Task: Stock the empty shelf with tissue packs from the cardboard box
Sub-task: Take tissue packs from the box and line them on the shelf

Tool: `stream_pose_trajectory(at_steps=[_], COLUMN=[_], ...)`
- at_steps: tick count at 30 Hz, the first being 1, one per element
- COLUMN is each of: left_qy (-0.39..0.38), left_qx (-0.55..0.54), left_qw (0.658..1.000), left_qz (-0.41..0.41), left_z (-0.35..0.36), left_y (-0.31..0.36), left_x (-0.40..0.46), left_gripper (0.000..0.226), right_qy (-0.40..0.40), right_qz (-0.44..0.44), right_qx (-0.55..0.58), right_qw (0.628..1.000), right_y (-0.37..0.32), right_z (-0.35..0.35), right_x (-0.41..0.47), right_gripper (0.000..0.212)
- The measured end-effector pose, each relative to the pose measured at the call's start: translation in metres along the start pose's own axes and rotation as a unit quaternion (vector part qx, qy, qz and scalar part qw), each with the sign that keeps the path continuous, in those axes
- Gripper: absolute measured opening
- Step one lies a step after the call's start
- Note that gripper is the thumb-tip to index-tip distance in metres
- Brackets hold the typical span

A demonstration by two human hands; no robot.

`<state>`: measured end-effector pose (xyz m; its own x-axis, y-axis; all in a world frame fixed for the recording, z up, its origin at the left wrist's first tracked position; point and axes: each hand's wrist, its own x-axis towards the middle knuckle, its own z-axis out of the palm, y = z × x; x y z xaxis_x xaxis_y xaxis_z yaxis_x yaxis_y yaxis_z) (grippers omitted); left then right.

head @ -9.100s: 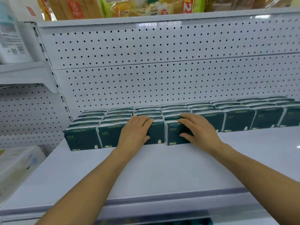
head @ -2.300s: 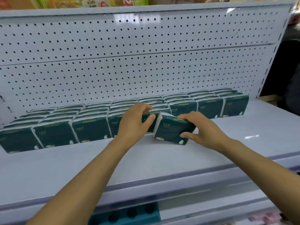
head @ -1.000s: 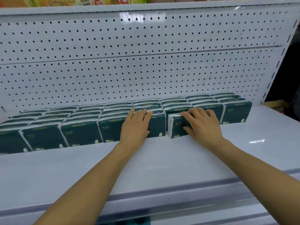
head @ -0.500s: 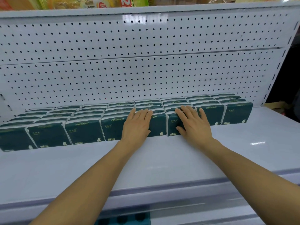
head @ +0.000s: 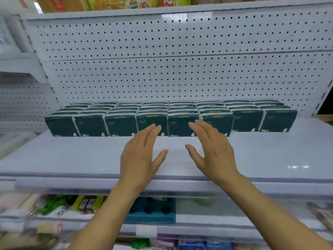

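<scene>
Hands (head: 142, 156) withdrawn; tissue packs (head: 152, 124) (rows) fill shelf (head: 72, 156).

1. You face a white pegboard back panel (head: 180, 69) dotted with small dark holes, split by one horizontal seam.
2. Along the top of the frame you see an upper shelf edge (head: 180, 10) carrying blurred yellow and red packaged goods (head: 126, 1).
3. At the left, a neighbouring shelving bay (head: 19, 98) shows more pegboard, out of focus.
4. Below, lower shelves hold blurred mixed goods and a teal tray (head: 151, 212) with round holes.
5. Overhead light glints on the upper shelf edge.
</scene>
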<state>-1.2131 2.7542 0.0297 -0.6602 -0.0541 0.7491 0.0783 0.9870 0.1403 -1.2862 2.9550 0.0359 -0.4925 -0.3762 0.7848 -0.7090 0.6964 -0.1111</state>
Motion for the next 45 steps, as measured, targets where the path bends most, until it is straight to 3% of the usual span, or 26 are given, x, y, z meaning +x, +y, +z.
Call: stream_pose_trajectory(at_steps=[11, 19, 23, 29, 37, 45], left_qy=[-0.127, -0.210, -0.257, -0.341, -0.450, -0.544], left_qx=[0.084, 0.106, 0.105, 0.079, 0.003, -0.015], left_qw=[0.986, 0.967, 0.953, 0.913, 0.823, 0.735], left_qz=[-0.063, -0.094, -0.120, -0.212, -0.346, -0.403], left_z=[-0.098, -0.189, -0.231, -0.262, -0.248, -0.208], left_y=[-0.089, -0.212, -0.272, -0.342, -0.381, -0.400], left_x=[-0.141, -0.257, -0.320, -0.410, -0.514, -0.587], left_gripper=[0.074, 0.073, 0.075, 0.075, 0.077, 0.082], right_qy=[-0.135, -0.176, -0.234, -0.371, -0.553, -0.630], right_qz=[-0.069, -0.083, -0.078, -0.075, -0.105, -0.187], right_qx=[0.090, 0.085, 0.092, 0.103, 0.122, 0.074], right_qw=[0.984, 0.977, 0.965, 0.920, 0.818, 0.750], right_y=[-0.163, -0.341, -0.419, -0.485, -0.534, -0.558], right_z=[0.031, 0.079, 0.107, 0.147, 0.213, 0.277], right_x=[-0.064, -0.109, -0.144, -0.196, -0.263, -0.326], right_gripper=[0.059, 0.059, 0.056, 0.043, 0.044, 0.040])
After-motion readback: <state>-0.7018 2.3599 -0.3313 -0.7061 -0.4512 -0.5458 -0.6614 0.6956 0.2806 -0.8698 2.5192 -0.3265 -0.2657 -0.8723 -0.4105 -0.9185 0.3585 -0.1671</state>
